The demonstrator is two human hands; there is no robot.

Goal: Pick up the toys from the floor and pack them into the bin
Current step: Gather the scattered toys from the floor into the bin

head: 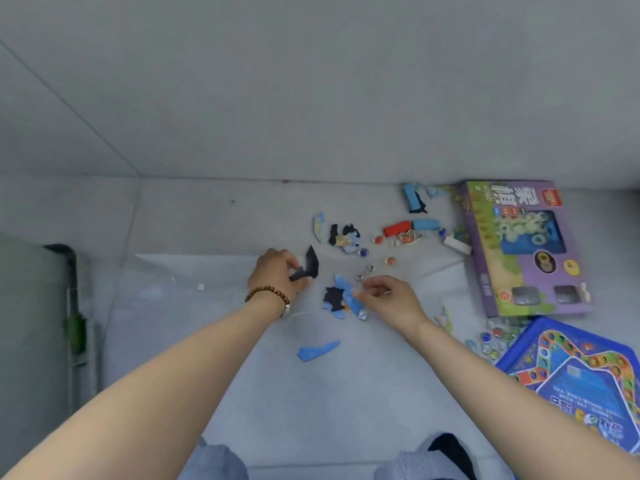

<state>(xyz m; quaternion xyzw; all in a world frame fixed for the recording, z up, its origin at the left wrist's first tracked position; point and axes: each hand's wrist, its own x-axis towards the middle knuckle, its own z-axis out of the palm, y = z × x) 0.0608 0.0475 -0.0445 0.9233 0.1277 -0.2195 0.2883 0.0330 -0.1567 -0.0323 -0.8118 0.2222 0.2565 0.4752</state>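
1. L hand (pixel 273 271): fingers curled, pinching a black flat piece (pixel 306 268) that is held up over the far part of the clear bin (pixel 214 259). Bead bracelet (pixel 270 295) on that wrist.
2. R hand (pixel 391 296): fingers curled, tips close together at the edge of a long blue piece (pixel 348 294), just below a metal ring puzzle (pixel 364 273). Can't tell which of them it grips, if either.
3. Long blue piece lies w/ a dark jagged piece (pixel 333 296) touching its left side and a white die (pixel 362 316) at its near end. All appear to sit on the bin's clear bottom.
4. Another blue piece (pixel 318 349) lies alone nearer the person, between the forearms.
5. Toys on the floor beyond the bin:
   - a pile of puzzle pieces (pixel 346 237)
   - a red cylinder (pixel 397 229) end-to-end w/ a blue block (pixel 426 224)
   - a wire heart puzzle (pixel 409 237)
   - two orange balls (pixel 390 260)
   - a white block (pixel 457 244)
6. Right side: purple game box (pixel 519 271) flat on the floor. Blue game board (pixel 571 375) nearer, w/ glass marbles (pixel 498 336) between the two.
7. Far left: a black-and-green object (pixel 77 327), too blurred to ID.
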